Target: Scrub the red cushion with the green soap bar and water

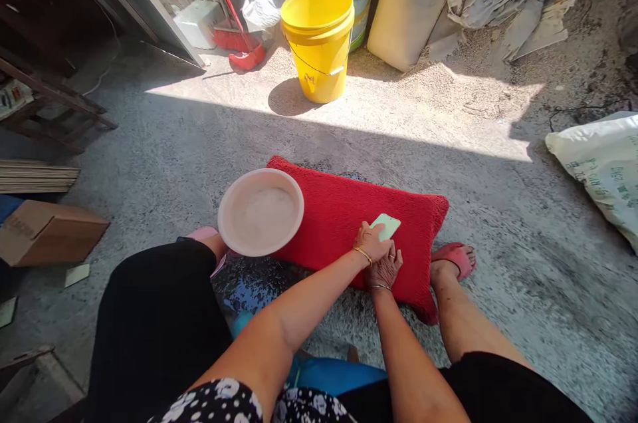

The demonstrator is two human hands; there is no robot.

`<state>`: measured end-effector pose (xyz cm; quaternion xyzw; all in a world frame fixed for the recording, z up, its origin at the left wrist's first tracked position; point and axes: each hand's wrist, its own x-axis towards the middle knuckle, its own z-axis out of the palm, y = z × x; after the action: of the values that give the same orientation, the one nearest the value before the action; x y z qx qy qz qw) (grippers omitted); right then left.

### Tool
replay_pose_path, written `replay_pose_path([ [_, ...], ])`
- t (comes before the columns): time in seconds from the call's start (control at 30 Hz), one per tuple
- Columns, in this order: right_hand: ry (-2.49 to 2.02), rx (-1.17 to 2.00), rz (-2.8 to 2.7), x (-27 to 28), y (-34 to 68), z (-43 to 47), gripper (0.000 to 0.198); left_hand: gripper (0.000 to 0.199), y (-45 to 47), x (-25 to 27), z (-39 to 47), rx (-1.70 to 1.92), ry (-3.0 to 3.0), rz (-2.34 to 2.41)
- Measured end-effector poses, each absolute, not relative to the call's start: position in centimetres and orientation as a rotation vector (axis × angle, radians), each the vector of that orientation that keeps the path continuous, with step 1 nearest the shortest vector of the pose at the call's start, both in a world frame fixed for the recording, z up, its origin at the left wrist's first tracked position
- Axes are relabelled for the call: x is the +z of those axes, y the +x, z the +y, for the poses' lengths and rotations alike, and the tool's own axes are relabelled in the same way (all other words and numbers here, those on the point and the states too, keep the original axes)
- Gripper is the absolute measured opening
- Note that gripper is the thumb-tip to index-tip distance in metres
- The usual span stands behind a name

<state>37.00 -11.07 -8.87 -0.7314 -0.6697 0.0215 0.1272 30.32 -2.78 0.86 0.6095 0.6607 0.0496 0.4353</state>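
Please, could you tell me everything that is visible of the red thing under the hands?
The red thing is long, with a fuzzy, towel-like surface and bunched-looking corners at the right end. It lies crosswise between the person's legs; what supports it is hidden. A pale basin hides part of its left end. The right hand rests on it; the left hand holds a pale green piece against or just above it.

Left: pale basin (262, 212) overlaps red cloth's (331, 210) end, obstructing | Centre: cloth bare between basin and left hand (371, 241), passable | Right: bare strip past pale green slab (387, 226), then slippered foot (462, 260) just beside | Far side: open floor (319, 137) up to yellow bucket (319, 54) | Near side: forearms (323, 291) obstruct
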Motion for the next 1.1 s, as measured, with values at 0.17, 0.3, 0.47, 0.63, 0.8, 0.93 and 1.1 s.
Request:
replay_pose_path([
  [0.17, -2.153, -0.009, -1.873, -8.4, 36.2, -10.7, 0.05, 0.065, 23.6, 1.9, 0.9, 0.267, 1.365, 2.067],
  [0.3, -2.153, -0.006, -1.873, -8.1, 36.0, -10.6, 0.051, 0.068, 20.0, 1.8, 2.7, 0.321, 1.096, 2.345],
  [0.47, -2.152, 0.004, -1.857, -7.9, 36.1, -10.7, 0.048, 0.069, 23.5, 0.3, 0.0, 0.174, 1.245, 2.144],
  [0.63, -2.185, 0.11, -1.868, -7.5, 36.3, -10.4, 0.042, 0.066, 26.3, 0.1, -2.9, 0.018, 1.539, 1.635],
  [0.8, -2.244, 0.297, -1.711, -4.7, 37.3, -9.1, 0.065, 0.052, 22.2, 3.3, -1.9, -0.059, 1.695, 1.598],
  [0.93, -1.931, 0.396, -2.085, -0.8, 37.4, -8.2, 0.072, 0.042, 18.1, 6.7, -1.4, -0.231, 2.04, 1.33],
  [1.1, -1.659, 0.774, -2.401, 3.2, 35.1, -8.1, 0.066, 0.035, 14.9, 9.3, -1.6, -0.308, 2.217, 0.934],
])
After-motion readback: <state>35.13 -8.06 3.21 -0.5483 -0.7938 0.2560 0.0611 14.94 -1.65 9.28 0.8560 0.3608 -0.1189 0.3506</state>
